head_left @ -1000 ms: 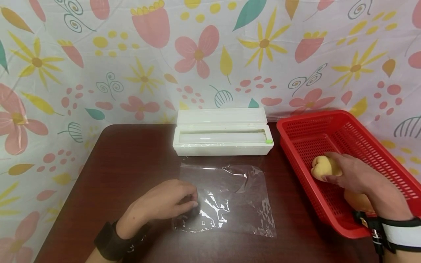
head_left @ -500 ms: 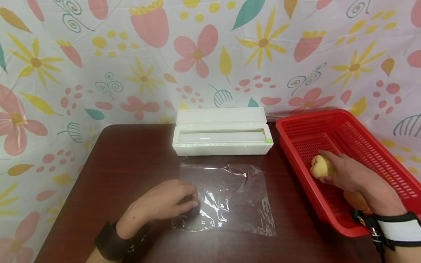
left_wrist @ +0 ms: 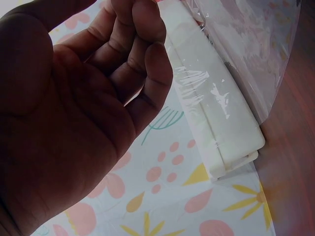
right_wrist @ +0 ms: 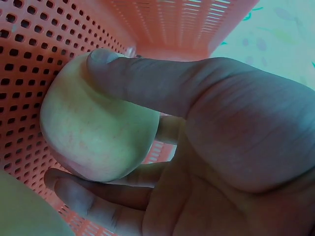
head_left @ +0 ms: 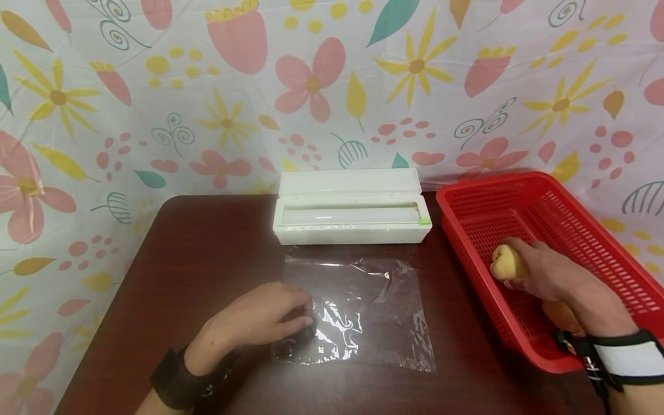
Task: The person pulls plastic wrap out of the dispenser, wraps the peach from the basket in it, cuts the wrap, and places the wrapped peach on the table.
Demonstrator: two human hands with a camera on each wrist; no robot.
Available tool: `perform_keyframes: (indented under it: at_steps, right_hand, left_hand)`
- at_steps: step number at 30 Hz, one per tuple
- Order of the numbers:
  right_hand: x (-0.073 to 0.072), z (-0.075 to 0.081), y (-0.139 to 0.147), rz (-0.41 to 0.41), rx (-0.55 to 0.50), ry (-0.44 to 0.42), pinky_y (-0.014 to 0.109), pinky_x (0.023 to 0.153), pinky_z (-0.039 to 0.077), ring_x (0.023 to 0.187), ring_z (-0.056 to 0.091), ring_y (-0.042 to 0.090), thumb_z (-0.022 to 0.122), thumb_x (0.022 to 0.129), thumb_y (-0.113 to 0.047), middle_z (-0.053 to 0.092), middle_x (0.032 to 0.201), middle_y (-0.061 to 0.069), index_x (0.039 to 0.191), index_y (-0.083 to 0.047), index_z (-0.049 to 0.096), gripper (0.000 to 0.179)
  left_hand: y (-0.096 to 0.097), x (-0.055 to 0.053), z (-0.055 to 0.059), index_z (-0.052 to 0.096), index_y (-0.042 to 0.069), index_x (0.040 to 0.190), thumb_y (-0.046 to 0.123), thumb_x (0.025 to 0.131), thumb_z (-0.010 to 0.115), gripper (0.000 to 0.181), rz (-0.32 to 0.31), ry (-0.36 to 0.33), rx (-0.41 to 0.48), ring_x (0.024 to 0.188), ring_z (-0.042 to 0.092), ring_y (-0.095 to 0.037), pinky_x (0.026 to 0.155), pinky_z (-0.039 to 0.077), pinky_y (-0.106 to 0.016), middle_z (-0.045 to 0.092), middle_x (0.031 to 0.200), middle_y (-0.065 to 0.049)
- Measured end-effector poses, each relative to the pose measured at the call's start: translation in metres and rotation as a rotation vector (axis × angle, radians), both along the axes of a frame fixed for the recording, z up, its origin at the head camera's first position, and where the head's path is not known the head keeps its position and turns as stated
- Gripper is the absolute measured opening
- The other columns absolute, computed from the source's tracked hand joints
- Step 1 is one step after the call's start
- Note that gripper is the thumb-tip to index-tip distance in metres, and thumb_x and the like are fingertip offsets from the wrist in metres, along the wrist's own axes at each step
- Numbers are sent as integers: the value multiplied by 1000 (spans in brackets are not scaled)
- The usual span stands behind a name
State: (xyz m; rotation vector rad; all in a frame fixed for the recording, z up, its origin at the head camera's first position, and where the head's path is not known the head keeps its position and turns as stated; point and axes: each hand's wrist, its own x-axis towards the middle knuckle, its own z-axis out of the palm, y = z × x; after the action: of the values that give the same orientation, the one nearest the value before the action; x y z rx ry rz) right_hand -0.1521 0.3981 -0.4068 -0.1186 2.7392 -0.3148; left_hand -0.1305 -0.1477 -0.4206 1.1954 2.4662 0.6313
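Inside the red basket point(head_left: 500, 297), my right hand point(head_left: 555, 274) grips a pale yellow apple point(head_left: 507, 264). In the right wrist view the thumb lies over the top of the apple point(right_wrist: 98, 118) and fingers curl beneath it, near the perforated wall. A second, orange-yellow fruit point(head_left: 562, 316) is in the basket, partly hidden under my right wrist. My left hand point(head_left: 261, 316) hovers or rests by the left edge of a clear plastic film sheet point(head_left: 373, 323); contact is unclear. Its fingers are loosely curled, and the palm point(left_wrist: 69, 113) holds nothing in the left wrist view.
A white cling-film dispenser point(head_left: 353, 236), lid raised, stands at the back of the dark brown table point(head_left: 207, 248). A roll point(head_left: 350, 215) lies in it, and a green slider point(head_left: 424, 221) sits at its right end. Floral sheeting point(head_left: 311, 86) hangs behind.
My right hand has shifted slightly left with the apple, which has turned a little in its grip. My left hand has stayed where it was.
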Motion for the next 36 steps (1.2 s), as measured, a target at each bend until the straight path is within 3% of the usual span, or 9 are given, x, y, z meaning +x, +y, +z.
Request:
perform_keyframes:
  at_steps: [13, 21, 36]
  right_hand:
    - [-1, 2, 0, 8, 2, -34, 59, 73, 54, 90, 54, 42, 87, 85, -40, 51, 109, 28, 144, 2, 35, 88]
    - [0, 7, 0, -11, -3, -28, 61, 75, 52, 93, 53, 44, 86, 86, -42, 51, 111, 31, 147, 4, 33, 93]
    - [5, 12, 0, -15, -13, 81, 61, 75, 52, 93, 54, 45, 88, 85, -36, 49, 114, 36, 152, 2, 31, 96]
  left_hand:
    - [0, 0, 0, 72, 27, 98, 29, 104, 69, 7, -12, 18, 0, 76, 57, 4, 74, 52, -22, 61, 87, 25]
    - [-1, 0, 2, 71, 28, 98, 29, 104, 69, 6, -15, 27, 5, 76, 57, 4, 74, 52, -21, 61, 88, 25]
    - [0, 0, 4, 72, 29, 99, 29, 104, 69, 6, -12, 8, 2, 76, 58, 4, 74, 52, -21, 63, 90, 25]
